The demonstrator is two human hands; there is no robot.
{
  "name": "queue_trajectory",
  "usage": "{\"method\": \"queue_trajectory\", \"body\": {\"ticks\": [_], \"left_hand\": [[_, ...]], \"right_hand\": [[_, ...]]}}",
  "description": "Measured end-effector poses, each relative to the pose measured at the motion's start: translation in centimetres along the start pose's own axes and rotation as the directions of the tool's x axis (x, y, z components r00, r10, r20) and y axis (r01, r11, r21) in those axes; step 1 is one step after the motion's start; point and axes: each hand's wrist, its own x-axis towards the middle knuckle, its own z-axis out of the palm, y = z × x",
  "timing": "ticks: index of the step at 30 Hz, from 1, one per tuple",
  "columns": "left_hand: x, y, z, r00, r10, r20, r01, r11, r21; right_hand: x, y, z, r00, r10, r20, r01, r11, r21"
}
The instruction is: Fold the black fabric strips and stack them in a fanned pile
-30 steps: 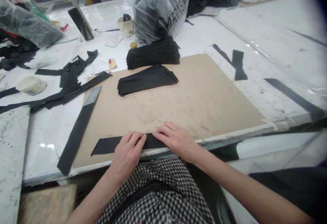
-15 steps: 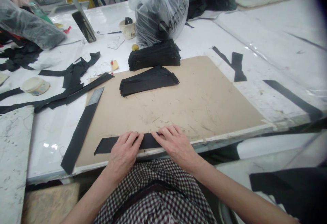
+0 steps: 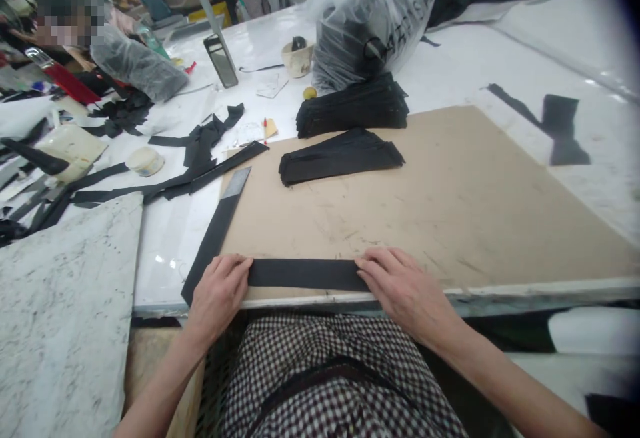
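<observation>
I log: left hand (image 3: 217, 298), right hand (image 3: 407, 288) pressing black fabric strip (image 3: 305, 275) at board edge; fingers (image 3: 383, 263) together, flat, unclamped. Tan board (image 3: 450, 225) beneath; second strip (image 3: 210, 241) beside left hand.

The only camera sits on my head, so the view starts about where my eyes are and tips forward and down. My left hand (image 3: 217, 295) and right hand (image 3: 405, 288) are closest, low in the frame, above the checked cloth over my lap (image 3: 325, 378). Just beyond them, the cardboard sheet (image 3: 400, 225) fills the middle. The white table (image 3: 575, 51) stretches away ahead, with the plastic bag (image 3: 375, 25) near the top edge and the far room beyond, up at the left.
</observation>
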Motion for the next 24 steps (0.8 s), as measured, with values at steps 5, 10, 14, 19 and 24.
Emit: {"method": "queue_trajectory", "body": {"ticks": [5, 10, 14, 19, 24], "left_hand": [[1.3, 0.1, -1.0, 0.997, -0.070, 0.009, 0.071, 0.987, -0.148], [3.4, 3.1, -0.5, 0.999, -0.026, -0.021, 0.018, 0.943, -0.333], [5.2, 6.4, 1.3, 1.000, 0.022, 0.004, -0.018, 0.900, -0.436], [5.4, 7.8, 3.0, 0.996, 0.088, -0.025, -0.091, 0.957, -0.277], [4.6, 7.5, 3.0, 0.994, 0.078, -0.072, -0.098, 0.942, -0.322]], "right_hand": [[1.3, 0.1, -0.2, 0.999, 0.044, 0.002, -0.044, 0.999, -0.019], [2.2, -2.0, -0.2, 0.999, 0.043, -0.026, -0.044, 0.999, -0.025], [2.8, -5.0, 0.9, 0.999, -0.043, -0.026, 0.044, 0.998, 0.037], [2.7, -6.4, 2.2, 0.999, -0.042, -0.024, 0.043, 0.999, 0.026], [2.4, -6.2, 2.2, 1.000, -0.030, 0.005, 0.030, 0.999, 0.035]]}}
